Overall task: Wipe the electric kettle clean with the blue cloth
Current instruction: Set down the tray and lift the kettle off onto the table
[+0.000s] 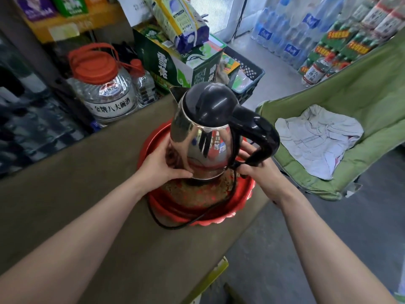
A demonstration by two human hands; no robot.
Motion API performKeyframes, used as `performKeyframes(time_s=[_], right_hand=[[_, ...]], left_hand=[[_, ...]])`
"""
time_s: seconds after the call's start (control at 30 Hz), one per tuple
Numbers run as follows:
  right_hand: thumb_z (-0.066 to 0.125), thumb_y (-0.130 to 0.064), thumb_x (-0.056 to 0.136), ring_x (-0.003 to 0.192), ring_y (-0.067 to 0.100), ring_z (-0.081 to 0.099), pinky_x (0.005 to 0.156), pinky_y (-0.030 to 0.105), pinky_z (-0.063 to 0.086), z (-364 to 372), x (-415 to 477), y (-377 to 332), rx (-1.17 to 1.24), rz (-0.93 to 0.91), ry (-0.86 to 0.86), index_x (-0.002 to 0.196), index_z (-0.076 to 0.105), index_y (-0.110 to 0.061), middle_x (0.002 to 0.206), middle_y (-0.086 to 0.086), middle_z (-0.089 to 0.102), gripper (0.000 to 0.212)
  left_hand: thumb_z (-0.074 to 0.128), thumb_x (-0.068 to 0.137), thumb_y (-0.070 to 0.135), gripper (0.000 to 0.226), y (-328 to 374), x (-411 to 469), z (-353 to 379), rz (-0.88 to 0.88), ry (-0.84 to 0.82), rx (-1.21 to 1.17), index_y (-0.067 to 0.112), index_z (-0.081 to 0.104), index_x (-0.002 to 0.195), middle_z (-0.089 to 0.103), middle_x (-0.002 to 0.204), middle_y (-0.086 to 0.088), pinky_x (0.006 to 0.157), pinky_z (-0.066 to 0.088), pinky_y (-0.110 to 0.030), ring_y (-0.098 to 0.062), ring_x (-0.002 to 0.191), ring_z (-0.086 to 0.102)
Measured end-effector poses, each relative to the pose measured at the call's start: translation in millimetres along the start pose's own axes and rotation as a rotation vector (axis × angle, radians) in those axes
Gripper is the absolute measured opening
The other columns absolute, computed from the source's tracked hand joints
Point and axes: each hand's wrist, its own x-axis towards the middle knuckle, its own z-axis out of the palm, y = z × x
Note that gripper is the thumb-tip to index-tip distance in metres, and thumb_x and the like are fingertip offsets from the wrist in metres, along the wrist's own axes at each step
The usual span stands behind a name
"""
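A shiny steel electric kettle (197, 139) with a black lid and black handle stands in a red tray (241, 207) on a brown table. My left hand (162, 165) clasps the kettle's lower left side. My right hand (260, 172) sits at the foot of the black handle, fingers around the black power cord (166, 224) where it meets the kettle. The cord loops out over the tray's front rim. No blue cloth is in view.
A whitish rag (317, 141) lies on a green folding chair (361, 95) at the right. Behind the table stand a large clear jar with a red lid (103, 88), green cartons (175, 64), a black crate and packs of bottled water (285, 36).
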Motion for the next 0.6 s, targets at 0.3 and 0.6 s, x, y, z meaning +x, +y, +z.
performKeyframes(time_s=[0.3, 0.6], right_hand=[[0.050, 0.026, 0.082, 0.138, 0.016, 0.051, 0.112, 0.043, 0.046, 79, -80, -31, 0.062, -0.082, 0.067, 0.144, 0.052, -0.016, 0.149, 0.002, 0.056, 0.075], [0.049, 0.026, 0.080, 0.130, 0.022, 0.055, 0.089, 0.027, 0.051, 197, -150, -20, 0.074, 0.004, 0.028, 0.142, 0.052, -0.010, 0.141, 0.008, 0.060, 0.073]], left_hand=[[0.091, 0.037, 0.053, 0.122, 13, -107, -44, -0.004, 0.024, -0.019, 0.031, 0.035, 0.144, 0.059, 0.130, 0.012, 0.107, 0.044, -0.036, -0.006, 0.123, 0.054], [0.093, 0.046, 0.036, 0.114, -32, -246, -95, -0.092, 0.082, -0.091, 0.033, 0.035, 0.144, 0.060, 0.131, 0.009, 0.106, 0.044, -0.037, -0.011, 0.124, 0.054]])
